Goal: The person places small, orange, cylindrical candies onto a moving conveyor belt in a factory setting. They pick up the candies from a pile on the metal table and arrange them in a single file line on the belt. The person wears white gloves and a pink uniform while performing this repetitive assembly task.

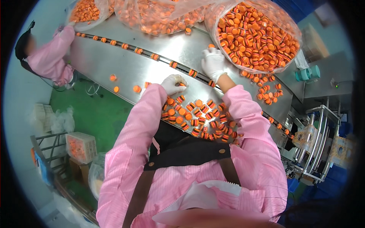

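Observation:
My left hand (174, 84), in a white glove, is curled over the near side of the metal table, its fingers closed around a small burger-shaped orange piece (182, 84). Just below it, many such pieces (190, 111) with orange ends and dark and red bands lie scattered at the near edge. Across the narrow conveyor track (163, 59), my right hand (213, 64), gloved too, bends its fingers down beside a large clear bag (258, 38) full of these pieces. One orange piece (211, 46) shows past its fingertips; whether they grip anything is hidden.
Spaced pieces ride the track, which runs to a roller machine (319, 140) at right. Two more filled bags (159, 17) (85, 11) stand at the back. Someone in pink (51, 53) works at the far left. A white crate (81, 147) sits left, by a rail.

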`<state>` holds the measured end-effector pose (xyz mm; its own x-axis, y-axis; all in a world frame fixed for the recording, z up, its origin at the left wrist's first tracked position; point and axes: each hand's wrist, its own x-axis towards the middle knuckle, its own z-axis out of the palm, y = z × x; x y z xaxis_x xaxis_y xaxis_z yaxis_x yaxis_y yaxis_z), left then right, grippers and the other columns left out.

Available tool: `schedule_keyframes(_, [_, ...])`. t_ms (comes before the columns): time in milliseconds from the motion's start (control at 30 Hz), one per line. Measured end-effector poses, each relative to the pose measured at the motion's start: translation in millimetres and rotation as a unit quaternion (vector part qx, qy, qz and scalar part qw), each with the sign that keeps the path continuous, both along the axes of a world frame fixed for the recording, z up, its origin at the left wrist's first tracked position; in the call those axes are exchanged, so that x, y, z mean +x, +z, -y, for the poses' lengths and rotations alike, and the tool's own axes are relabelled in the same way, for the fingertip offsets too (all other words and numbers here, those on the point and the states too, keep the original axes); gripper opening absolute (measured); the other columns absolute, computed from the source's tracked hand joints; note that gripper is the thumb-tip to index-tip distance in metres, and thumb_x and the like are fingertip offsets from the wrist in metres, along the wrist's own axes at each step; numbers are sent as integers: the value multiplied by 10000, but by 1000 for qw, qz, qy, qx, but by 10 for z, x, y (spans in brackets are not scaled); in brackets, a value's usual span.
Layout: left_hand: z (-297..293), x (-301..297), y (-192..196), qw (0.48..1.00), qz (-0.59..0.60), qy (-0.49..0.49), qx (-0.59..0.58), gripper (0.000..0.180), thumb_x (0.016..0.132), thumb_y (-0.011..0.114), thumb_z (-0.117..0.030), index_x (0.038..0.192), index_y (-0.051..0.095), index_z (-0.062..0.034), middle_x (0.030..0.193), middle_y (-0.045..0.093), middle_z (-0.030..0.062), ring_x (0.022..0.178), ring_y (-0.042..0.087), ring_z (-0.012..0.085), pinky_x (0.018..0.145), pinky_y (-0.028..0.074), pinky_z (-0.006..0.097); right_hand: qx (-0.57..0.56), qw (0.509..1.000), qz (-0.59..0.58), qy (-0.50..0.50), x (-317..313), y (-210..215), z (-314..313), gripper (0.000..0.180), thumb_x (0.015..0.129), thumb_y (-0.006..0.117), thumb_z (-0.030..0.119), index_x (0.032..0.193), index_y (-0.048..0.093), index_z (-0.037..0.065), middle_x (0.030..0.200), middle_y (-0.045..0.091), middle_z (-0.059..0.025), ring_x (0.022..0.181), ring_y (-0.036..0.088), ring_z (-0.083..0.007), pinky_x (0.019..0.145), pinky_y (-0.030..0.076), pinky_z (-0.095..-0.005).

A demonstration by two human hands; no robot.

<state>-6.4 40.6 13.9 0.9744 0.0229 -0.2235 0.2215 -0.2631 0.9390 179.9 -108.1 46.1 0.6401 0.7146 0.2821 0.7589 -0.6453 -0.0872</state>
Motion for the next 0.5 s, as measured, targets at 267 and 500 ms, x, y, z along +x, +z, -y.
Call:
schedule_keyframes(267, [5, 30, 25, 998, 27, -14, 63, 162, 801, 696, -87, 947, 681, -20, 902, 660, 83, 811, 619, 151, 733, 513, 285, -27, 985, -170, -32, 198, -165, 540, 310, 823, 624, 237, 1057, 584, 38, 1060, 554, -176, 978, 598, -348, 786, 523, -407])
schedule_keyframes(500, [-13, 18, -38, 999, 8, -14, 42, 145, 811, 669, -50, 950, 664, -11, 972, 674, 84, 819, 632, 134, 714, 516, 265, 101, 944, -279, 148, -447, -140, 978, 263, 869, 539, 96, 1104, 653, 127, 1093, 539, -180, 1029, 550, -342, 941, 442, -385])
